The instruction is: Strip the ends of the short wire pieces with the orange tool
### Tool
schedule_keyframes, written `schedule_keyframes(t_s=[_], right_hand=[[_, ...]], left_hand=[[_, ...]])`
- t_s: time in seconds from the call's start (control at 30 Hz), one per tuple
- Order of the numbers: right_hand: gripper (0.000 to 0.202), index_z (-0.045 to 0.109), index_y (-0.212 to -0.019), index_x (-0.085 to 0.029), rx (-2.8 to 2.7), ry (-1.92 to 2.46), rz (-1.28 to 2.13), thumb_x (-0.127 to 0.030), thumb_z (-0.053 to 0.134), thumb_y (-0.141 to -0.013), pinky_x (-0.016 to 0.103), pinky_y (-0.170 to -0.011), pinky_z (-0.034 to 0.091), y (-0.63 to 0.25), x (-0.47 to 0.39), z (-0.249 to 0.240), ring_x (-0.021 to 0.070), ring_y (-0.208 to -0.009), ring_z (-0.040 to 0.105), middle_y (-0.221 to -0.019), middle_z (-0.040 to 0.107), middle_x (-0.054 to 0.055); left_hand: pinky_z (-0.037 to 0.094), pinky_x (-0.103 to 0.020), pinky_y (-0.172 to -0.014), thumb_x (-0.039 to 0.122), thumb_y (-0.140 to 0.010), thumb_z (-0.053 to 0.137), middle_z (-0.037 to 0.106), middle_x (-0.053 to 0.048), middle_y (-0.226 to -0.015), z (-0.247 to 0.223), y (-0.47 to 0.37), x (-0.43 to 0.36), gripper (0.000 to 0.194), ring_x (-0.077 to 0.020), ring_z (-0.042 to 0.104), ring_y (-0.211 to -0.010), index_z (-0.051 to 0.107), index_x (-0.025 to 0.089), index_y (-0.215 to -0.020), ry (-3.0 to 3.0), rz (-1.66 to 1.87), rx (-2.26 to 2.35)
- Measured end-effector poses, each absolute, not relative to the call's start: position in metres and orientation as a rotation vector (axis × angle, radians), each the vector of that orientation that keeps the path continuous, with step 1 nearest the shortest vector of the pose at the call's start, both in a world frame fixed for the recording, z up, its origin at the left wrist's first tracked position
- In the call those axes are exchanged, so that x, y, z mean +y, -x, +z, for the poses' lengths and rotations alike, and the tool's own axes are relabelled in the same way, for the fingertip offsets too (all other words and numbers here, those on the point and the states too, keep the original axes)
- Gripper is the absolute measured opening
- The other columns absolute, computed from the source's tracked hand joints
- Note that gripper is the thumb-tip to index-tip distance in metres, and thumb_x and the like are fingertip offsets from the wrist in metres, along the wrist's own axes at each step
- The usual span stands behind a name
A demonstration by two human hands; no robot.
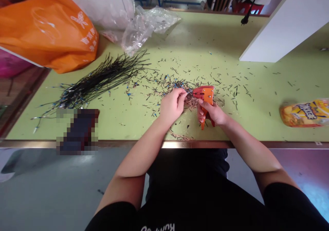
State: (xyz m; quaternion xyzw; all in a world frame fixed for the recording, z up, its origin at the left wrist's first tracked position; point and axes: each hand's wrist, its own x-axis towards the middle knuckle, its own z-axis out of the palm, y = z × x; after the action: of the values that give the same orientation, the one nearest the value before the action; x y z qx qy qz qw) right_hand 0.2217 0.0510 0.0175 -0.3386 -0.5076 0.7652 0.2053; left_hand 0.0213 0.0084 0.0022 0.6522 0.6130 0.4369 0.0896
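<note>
My right hand (212, 111) is wrapped round the handles of an orange and red wire stripper (207, 95), its jaws facing left. Just left of those jaws, my left hand (173, 104) pinches a small thin piece, which looks like a short wire end; most of it is hidden by the fingers. Beneath and behind both hands lies a heap of black insulation scraps, coppery strands and small blue-tipped pieces (179, 84). A long bundle of black wires (102, 75) with bluish and shiny ends stretches across the table to the left.
An orange bag (48, 28) and clear plastic bags (149, 27) stand at the back left. A pixelated dark object (79, 131) overlaps the front edge of the green table (257, 121). At right are a yellow snack packet (304, 112) and a white panel (285, 28); a black plug (245, 19) hangs behind.
</note>
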Motion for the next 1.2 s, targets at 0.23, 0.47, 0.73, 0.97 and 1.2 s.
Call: schedule_keyframes(t_s=[0.23, 0.47, 0.73, 0.97, 1.2], right_hand=[[0.067, 0.049, -0.055, -0.023, -1.402, 0.914, 2.087, -0.082, 0.064, -0.083, 0.03, -0.047, 0.046, -0.216, 0.045, 0.014, 0.0126, -0.04, 0.046, -0.046, 0.044, -0.004], [0.072, 0.046, -0.055, -0.024, -1.333, 0.865, 2.178, -0.091, 0.055, -0.081, 0.029, -0.044, 0.043, -0.213, 0.038, 0.015, 0.012, -0.039, 0.04, -0.046, 0.037, -0.005], [0.068, 0.047, -0.06, -0.024, -1.246, 0.713, 2.06, -0.086, 0.053, -0.087, 0.029, -0.044, 0.046, -0.218, 0.046, 0.021, 0.0117, -0.041, 0.037, -0.049, 0.035, -0.006], [0.065, 0.058, -0.075, -0.024, -1.215, 0.753, 1.869, -0.085, 0.043, -0.09, 0.038, -0.067, 0.059, -0.232, 0.064, 0.024, 0.0197, -0.067, 0.06, -0.067, 0.053, 0.003], [0.07, 0.066, -0.087, -0.023, -1.378, 0.718, 1.889, -0.089, 0.044, -0.088, 0.042, -0.073, 0.062, -0.211, 0.047, 0.0, 0.0273, -0.087, 0.069, -0.082, 0.068, 0.009]], left_hand=[[0.048, -0.032, -0.064, 0.027, -0.105, 0.046, 0.078, -0.005, -0.088, 0.004, -0.017, 0.01, 0.023, -0.02, 0.071, -0.074, 0.069, 0.023, -0.103, -2.212, 1.138, 1.866], [0.049, -0.032, -0.066, 0.019, -0.102, 0.046, 0.078, -0.005, -0.091, 0.007, -0.017, 0.006, 0.023, -0.0207, 0.073, -0.078, 0.069, 0.024, -0.102, -2.187, 1.214, 1.892], [0.05, -0.03, -0.068, 0.02, -0.105, 0.042, 0.076, -0.004, -0.087, 0.013, 0.005, 0.011, 0.026, -0.0166, 0.069, -0.072, 0.067, 0.02, -0.099, -1.993, 1.31, 2.055], [0.047, -0.028, -0.064, 0.03, -0.107, 0.044, 0.077, -0.005, -0.09, 0.011, 0.016, 0.017, 0.028, -0.014, 0.064, -0.066, 0.07, 0.019, -0.104, -1.833, 1.515, 2.187], [0.045, -0.03, -0.066, 0.027, -0.107, 0.046, 0.078, -0.006, -0.083, 0.013, -0.035, 0.0, 0.03, -0.017, 0.07, -0.074, 0.074, 0.018, -0.104, -2.388, 1.263, 1.936]])
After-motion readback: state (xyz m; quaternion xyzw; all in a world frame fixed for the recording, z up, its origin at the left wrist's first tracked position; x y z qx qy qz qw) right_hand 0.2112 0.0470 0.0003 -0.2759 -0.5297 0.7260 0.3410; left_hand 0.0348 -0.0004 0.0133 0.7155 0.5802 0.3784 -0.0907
